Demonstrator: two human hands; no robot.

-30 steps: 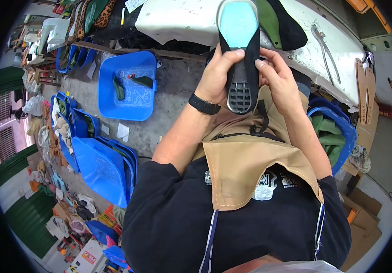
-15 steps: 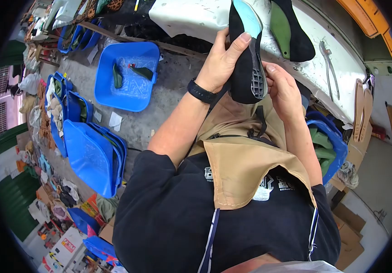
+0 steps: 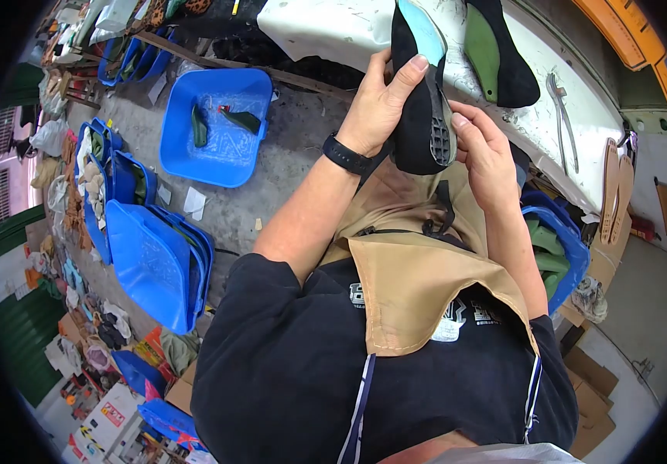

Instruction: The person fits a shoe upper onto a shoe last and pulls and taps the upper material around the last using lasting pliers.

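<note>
My left hand (image 3: pixel 384 100) is closed around the middle of a black shoe (image 3: pixel 415 127), its thumb lying across the underside. Light blue shows on the sole at the far end, and a black grid marks the heel end nearer me. On the shoe's right side, my right hand (image 3: pixel 486 151) has thumb and fingers bent together at the sole's edge by the heel. Its fingertips partly hide what they pinch. Beyond it, a second black shoe (image 3: pixel 518 73) with a green sole lies on the white-covered table (image 3: pixel 314 31).
Metal pincers (image 3: pixel 559 116) lie on the table at the right. Two tan strips (image 3: pixel 616 182) hang at its right edge. A blue bin (image 3: pixel 229 174) with green pieces stands on the floor at left, near stacked blue bins (image 3: pixel 148 267). Another blue bin (image 3: pixel 573 251) sits right of me.
My right hand has shifted slightly along the heel edge, its fingers a little straighter. The left hand keeps the shoe in almost the same place.
</note>
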